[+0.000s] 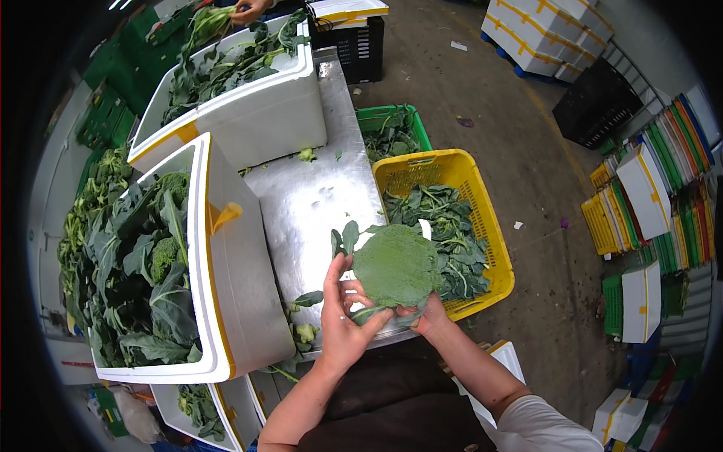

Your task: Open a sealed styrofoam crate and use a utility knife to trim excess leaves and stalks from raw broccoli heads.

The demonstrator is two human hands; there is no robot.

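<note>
A large broccoli head (397, 264) is held up in front of me, above the near edge of the metal table (316, 198). My left hand (347, 322) cradles it from the left, its thumb along the lower edge by a leaf (364, 314) and its fingers spread beside the head. Under the lower right side is my right hand (427, 316), its fingers partly hidden by the head and a leaf, so its grip is unclear. Past the head's upper right edge shows a white curved strip (425, 229), which I cannot identify. Small leaves (345, 237) stick out at the upper left.
On my left, white foam boxes (248, 282) (265, 113) hold leafy broccoli. At right stands a yellow crate (494, 248) of cut leaves, with a green crate (421, 127) behind. Another person's hand (251, 10) grips stalks above the far box. Trimmings (306, 333) lie on the table.
</note>
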